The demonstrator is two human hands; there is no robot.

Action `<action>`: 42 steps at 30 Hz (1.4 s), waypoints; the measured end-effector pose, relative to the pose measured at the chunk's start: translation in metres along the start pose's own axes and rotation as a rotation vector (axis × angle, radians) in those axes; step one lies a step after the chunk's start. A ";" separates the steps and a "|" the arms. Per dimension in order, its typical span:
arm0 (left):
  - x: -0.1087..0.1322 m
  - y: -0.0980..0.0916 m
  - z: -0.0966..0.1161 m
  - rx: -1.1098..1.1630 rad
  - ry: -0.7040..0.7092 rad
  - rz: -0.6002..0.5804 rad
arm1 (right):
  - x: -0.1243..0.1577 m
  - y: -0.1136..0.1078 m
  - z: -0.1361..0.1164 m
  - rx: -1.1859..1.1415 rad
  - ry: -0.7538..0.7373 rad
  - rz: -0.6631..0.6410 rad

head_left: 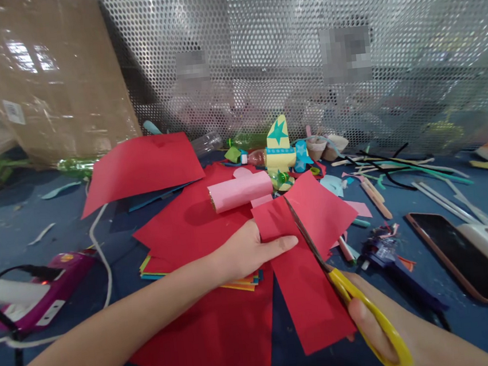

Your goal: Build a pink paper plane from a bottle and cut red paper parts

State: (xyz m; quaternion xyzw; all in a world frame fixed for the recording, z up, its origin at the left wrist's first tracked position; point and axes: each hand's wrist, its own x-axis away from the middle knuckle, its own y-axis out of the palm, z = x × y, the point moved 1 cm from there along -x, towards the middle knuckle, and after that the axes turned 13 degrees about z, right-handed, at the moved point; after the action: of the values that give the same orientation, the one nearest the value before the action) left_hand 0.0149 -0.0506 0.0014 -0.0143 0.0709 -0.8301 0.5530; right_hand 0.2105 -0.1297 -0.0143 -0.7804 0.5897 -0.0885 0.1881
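Note:
My left hand (250,248) pinches a piece of red paper (300,292), its thumb lying on top and the other fingers hidden beneath. Yellow-handled scissors (344,282) are in my right hand (364,315), fingers through the loops. Their blades lie along a cut line in the red paper, pointing away from me, with a second red flap (321,204) to the right of them. Just beyond my left hand lies a pink paper roll (241,190). Under that hand is a stack of red sheets (188,228), with yellow, blue and orange sheets showing at its edge.
A perforated metal panel (257,49) and a cardboard sheet (48,81) stand at the back. A yellow paper rocket (279,145) stands beyond the roll. On the right are a phone (462,254), a dark blue glue gun (403,271) and pipe cleaners (389,166). A purple power strip (59,287) lies left.

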 end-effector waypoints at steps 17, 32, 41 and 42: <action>0.001 0.001 -0.003 -0.023 -0.015 -0.003 | -0.005 0.002 0.016 -0.040 0.000 -0.045; 0.001 0.005 -0.006 -0.008 -0.015 -0.037 | -0.009 -0.001 0.007 0.039 -0.132 0.017; 0.001 0.006 -0.010 0.000 -0.045 -0.018 | -0.005 0.007 0.019 0.009 0.114 0.026; 0.001 0.006 -0.010 -0.002 -0.046 -0.016 | -0.004 0.008 0.020 -0.005 0.146 0.030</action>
State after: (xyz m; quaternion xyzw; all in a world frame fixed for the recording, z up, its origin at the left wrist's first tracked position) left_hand 0.0193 -0.0533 -0.0098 -0.0344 0.0589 -0.8338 0.5479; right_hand 0.2099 -0.1237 -0.0355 -0.7636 0.6136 -0.1408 0.1438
